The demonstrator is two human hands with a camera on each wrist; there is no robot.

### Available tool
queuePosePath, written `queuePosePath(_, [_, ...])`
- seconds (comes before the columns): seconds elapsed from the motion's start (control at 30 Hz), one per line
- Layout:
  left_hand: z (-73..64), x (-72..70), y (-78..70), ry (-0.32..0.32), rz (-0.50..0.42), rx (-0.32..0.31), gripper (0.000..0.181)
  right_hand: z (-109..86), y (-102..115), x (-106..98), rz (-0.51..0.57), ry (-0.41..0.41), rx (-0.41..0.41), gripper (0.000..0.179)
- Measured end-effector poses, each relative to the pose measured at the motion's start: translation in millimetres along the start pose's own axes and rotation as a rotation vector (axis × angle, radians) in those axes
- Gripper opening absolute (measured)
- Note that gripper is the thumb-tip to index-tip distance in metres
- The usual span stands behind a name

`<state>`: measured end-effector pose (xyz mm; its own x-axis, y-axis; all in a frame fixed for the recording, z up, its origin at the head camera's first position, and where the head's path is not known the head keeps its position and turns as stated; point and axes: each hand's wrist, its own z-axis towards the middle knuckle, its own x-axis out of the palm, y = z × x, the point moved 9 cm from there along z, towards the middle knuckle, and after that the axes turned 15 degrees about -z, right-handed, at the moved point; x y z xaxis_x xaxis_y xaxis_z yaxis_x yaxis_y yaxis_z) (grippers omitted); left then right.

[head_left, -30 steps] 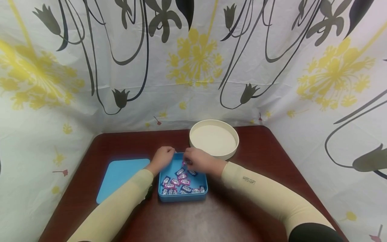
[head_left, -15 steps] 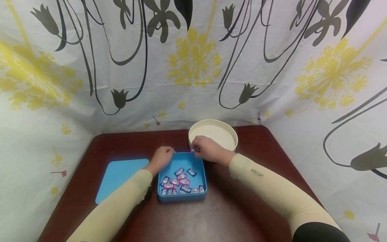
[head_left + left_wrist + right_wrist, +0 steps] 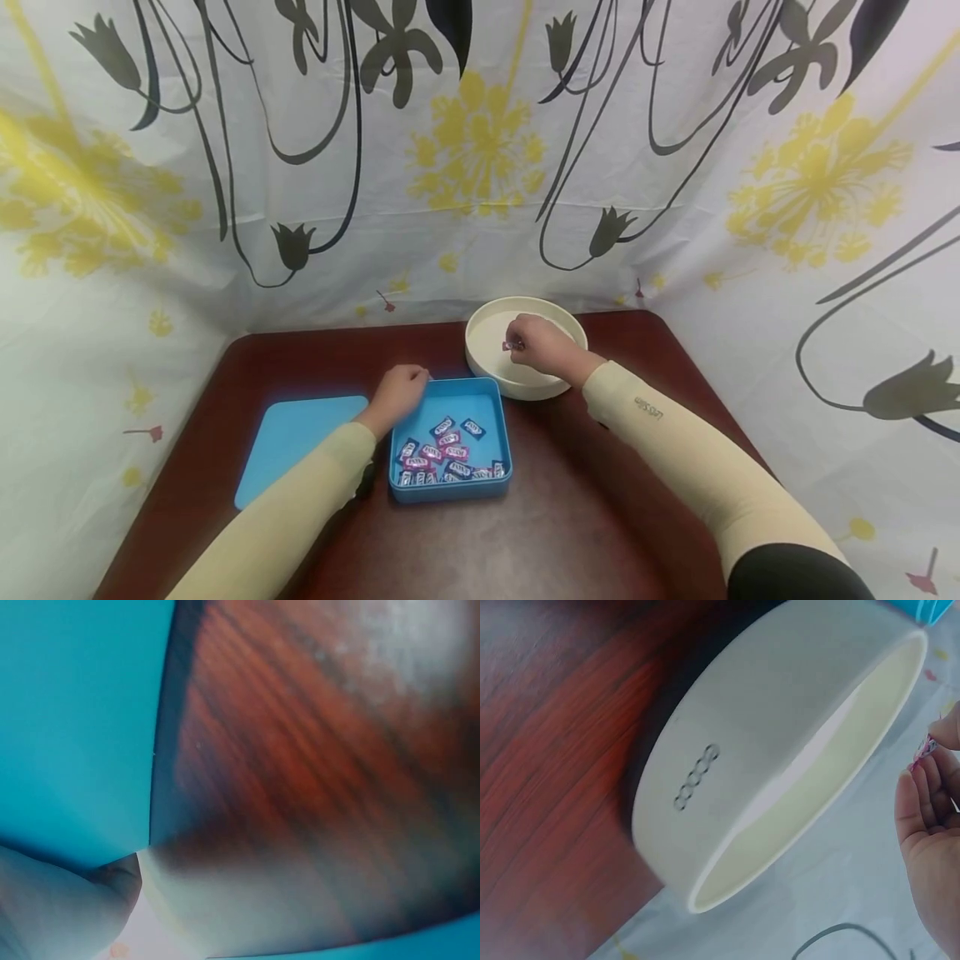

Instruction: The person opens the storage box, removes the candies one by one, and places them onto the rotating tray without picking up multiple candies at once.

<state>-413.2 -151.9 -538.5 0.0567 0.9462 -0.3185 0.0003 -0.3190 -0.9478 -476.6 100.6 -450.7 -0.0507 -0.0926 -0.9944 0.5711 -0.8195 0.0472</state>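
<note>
Over the round cream tray (image 3: pixel 483 350), my right hand (image 3: pixel 546 344) pinches a pink wrapped candy (image 3: pixel 924 752) between thumb and fingertips. The right wrist view shows this hand above the tray's rim. At the far left corner of the square blue box (image 3: pixel 450 493), my left hand (image 3: pixel 397 392) grips the rim. Its thumb (image 3: pixel 112 877) lies against the box wall in the left wrist view, while the other fingers are mostly hidden. Several pink and dark blue wrapped candies (image 3: pixel 453 452) lie in the box, mostly toward its near side.
A flat blue lid (image 3: pixel 300 437) lies on the dark red-brown table (image 3: pixel 480 550) left of the box, partly behind my left forearm. The tray stands behind and to the right of the box. Floral-patterned white sheets (image 3: pixel 480 250) enclose the table's back and sides.
My right hand has lifted the pink candy out of the blue box and carried it back and right, over the cream tray. My left hand has stayed at the box's corner.
</note>
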Motion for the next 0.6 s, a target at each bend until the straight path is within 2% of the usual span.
queuePosePath(0.23, [-2.2, 0.6, -1.3, 0.006, -0.005, -0.001, 0.035, 5.6, -18, -1, -0.013, -0.030, -0.005, 0.014])
queuePosePath(0.6, [-3.3, 0.3, -0.8, 0.001, 0.014, -0.013, 0.035, 23.2, -40, 2, -0.032, 0.041, 0.052, 0.016])
